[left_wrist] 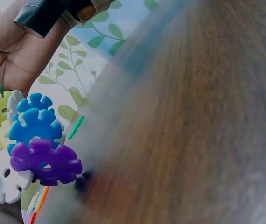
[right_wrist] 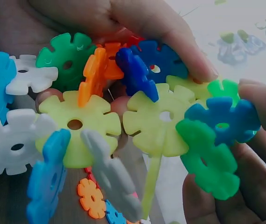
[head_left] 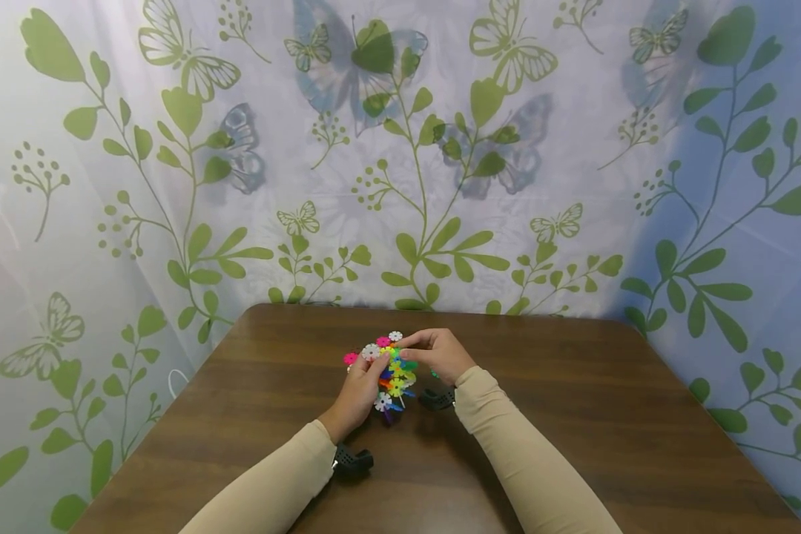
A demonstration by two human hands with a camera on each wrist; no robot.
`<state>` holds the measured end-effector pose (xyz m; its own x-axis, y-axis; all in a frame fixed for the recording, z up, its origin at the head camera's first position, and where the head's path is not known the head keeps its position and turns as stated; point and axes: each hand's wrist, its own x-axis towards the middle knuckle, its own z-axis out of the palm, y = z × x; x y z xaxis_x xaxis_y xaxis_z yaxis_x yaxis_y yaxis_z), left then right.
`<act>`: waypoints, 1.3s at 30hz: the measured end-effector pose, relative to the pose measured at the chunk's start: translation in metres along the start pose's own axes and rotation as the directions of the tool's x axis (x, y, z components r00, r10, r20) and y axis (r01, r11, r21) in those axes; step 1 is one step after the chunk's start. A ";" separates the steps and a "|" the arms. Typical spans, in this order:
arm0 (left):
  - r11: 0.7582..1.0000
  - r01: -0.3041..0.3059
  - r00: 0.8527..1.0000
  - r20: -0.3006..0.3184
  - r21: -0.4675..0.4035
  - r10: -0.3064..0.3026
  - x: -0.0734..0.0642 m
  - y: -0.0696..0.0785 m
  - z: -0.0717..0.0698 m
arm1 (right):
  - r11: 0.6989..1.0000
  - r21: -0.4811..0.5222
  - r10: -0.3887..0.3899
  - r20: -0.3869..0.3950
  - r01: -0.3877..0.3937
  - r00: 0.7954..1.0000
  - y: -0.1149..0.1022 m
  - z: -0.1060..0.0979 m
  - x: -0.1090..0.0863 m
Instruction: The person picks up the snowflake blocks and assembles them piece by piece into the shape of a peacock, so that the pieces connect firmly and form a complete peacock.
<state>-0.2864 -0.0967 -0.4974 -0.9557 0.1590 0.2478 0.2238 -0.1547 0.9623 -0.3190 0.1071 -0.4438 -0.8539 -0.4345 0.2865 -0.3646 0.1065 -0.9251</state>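
Note:
My left hand point(head_left: 359, 393) grips a cluster of interlocked plastic flower-shaped discs point(head_left: 397, 386) above the table. In the right wrist view, its fingers lie behind a green disc point(right_wrist: 66, 63) and a dark blue disc point(right_wrist: 163, 60). My right hand point(head_left: 443, 354) is at the cluster's right end, pinching a blue disc point(right_wrist: 222, 120) with a green disc point(right_wrist: 208, 158) slotted onto it. Two pale yellow discs sit mid-cluster, among white, orange and light blue ones. A purple disc point(left_wrist: 46, 163) is at the near end in the left wrist view.
The brown wooden table point(head_left: 260, 415) stands against a curtain point(head_left: 440, 185) printed with leaves and butterflies. A green piece point(left_wrist: 76, 127) lies apart on the table. More discs, one orange point(right_wrist: 91, 198), appear below the cluster. Black mounts point(head_left: 354, 461) are at both wrists.

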 end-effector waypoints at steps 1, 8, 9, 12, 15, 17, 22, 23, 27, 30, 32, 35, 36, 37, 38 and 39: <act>1.000 0.005 1.000 -0.001 -0.011 -0.005 0.000 0.001 0.001 | 1.000 0.004 0.000 -0.006 0.000 1.000 0.000 0.001 0.000; 0.975 0.100 0.991 -0.067 -0.198 -0.115 0.004 0.001 0.009 | 1.000 0.029 0.010 -0.066 -0.008 0.998 0.004 0.003 0.001; 0.967 0.106 0.988 -0.082 -0.233 -0.128 0.005 0.001 0.009 | 0.999 0.042 0.016 -0.077 -0.013 0.997 0.005 0.002 0.000; 0.930 0.132 0.977 -0.117 -0.343 -0.181 0.009 0.000 0.008 | 0.995 0.093 0.045 -0.111 -0.034 0.993 0.010 -0.002 -0.001; 0.899 0.136 0.973 -0.115 -0.416 -0.200 0.011 0.001 0.005 | 0.992 0.113 0.072 -0.145 -0.056 0.987 0.015 -0.011 -0.004; 0.879 0.143 0.973 -0.098 -0.455 -0.209 0.012 0.002 0.003 | 0.994 0.074 0.091 -0.162 -0.080 0.983 0.019 -0.018 -0.007; 0.852 0.139 0.982 -0.044 -0.504 -0.186 0.011 0.006 -0.001 | 0.976 -0.131 0.155 -0.122 -0.171 0.980 0.027 -0.042 -0.013; 0.849 0.139 0.982 -0.038 -0.509 -0.184 0.010 0.007 -0.002 | 0.967 -0.178 0.170 -0.098 -0.185 0.981 0.027 -0.046 -0.014; 0.836 0.146 0.980 -0.037 -0.529 -0.195 0.010 0.008 -0.004 | 0.918 -0.342 0.215 0.006 -0.200 0.977 0.030 -0.061 -0.016; 0.831 0.156 0.977 -0.042 -0.534 -0.210 0.010 0.008 -0.004 | 0.899 -0.394 0.236 0.074 -0.189 0.969 0.031 -0.067 -0.017; 0.832 0.160 0.976 -0.041 -0.532 -0.214 0.010 0.008 -0.004 | 0.894 -0.409 0.247 0.104 -0.185 0.964 0.032 -0.068 -0.018; 0.836 0.159 0.977 -0.038 -0.524 -0.210 0.011 0.007 -0.003 | 0.888 -0.423 0.254 0.126 -0.179 0.959 0.033 -0.066 -0.018; 0.835 0.160 0.977 -0.034 -0.526 -0.208 0.011 0.007 -0.003 | 0.882 -0.436 0.253 0.123 -0.177 0.960 0.034 -0.065 -0.018; 0.836 0.160 0.978 -0.031 -0.525 -0.206 0.011 0.007 -0.002 | 0.876 -0.450 0.249 0.117 -0.172 0.962 0.034 -0.063 -0.018; 0.836 0.160 0.978 -0.028 -0.524 -0.205 0.010 0.007 -0.002 | 0.871 -0.463 0.243 0.109 -0.167 0.964 0.034 -0.062 -0.018; 0.837 0.160 0.979 -0.024 -0.523 -0.202 0.010 0.007 -0.002 | 0.862 -0.478 0.241 0.094 -0.169 0.966 0.035 -0.060 -0.018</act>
<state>-0.2950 -0.0980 -0.4883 -0.9855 0.1636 0.0456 -0.0657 -0.6145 0.7862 -0.3389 0.1726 -0.4667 -0.8779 -0.4779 0.0300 -0.3475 0.5928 -0.7265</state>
